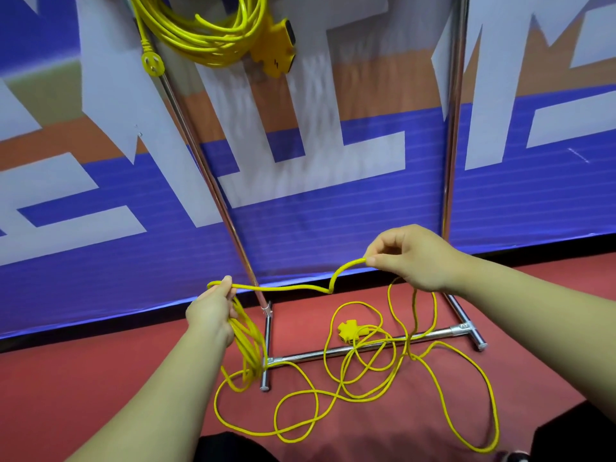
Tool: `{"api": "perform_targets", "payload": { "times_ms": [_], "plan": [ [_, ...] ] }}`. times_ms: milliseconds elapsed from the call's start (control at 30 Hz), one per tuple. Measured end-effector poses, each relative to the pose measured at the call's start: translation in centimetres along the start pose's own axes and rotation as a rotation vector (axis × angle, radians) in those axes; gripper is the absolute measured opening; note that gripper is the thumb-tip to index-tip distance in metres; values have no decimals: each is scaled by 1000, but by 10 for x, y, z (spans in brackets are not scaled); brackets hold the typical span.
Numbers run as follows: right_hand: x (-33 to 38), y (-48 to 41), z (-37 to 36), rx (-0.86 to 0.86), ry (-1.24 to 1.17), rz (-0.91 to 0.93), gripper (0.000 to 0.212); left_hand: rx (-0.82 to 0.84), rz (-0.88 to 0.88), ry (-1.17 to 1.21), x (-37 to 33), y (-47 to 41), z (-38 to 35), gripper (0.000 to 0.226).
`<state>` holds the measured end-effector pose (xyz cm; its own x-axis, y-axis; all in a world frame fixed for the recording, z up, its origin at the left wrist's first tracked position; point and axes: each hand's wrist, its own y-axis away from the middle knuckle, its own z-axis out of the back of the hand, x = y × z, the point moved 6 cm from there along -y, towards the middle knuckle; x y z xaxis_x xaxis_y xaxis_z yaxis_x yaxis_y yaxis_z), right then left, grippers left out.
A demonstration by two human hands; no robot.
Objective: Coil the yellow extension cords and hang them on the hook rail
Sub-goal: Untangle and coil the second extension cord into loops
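My left hand (213, 311) grips several gathered loops of a yellow extension cord (283, 288), and the loops hang down from it toward the floor. My right hand (410, 258) pinches the same cord farther along, so a stretch runs between the two hands. The rest of this cord lies in loose tangled loops on the red floor (363, 388), with its yellow socket block (348, 330) among them. A second yellow cord (206, 31) hangs coiled at the top of the metal rack, with its plug (152, 64) and socket block (276, 51) dangling.
The chrome rack has two uprights (213, 181) (451, 128) and a floor crossbar (366, 346) with short feet. The loose cord lies over the crossbar. A blue, white and orange banner (333, 221) stands right behind the rack. Dark shapes, perhaps my knees, show at the bottom edge.
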<state>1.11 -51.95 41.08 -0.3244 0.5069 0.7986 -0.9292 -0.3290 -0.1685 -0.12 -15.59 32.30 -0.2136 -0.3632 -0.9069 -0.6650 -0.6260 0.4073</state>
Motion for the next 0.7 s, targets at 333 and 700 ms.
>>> {"api": "perform_targets", "payload": {
  "times_ms": [333,700],
  "plan": [
    [-40,12,-35,415,25,-206,33,-40,-43,27,-3,-7,3,17],
    [-53,6,-31,189,425,-143,21,58,-67,85,-15,6,-13,18]
  ]
}}
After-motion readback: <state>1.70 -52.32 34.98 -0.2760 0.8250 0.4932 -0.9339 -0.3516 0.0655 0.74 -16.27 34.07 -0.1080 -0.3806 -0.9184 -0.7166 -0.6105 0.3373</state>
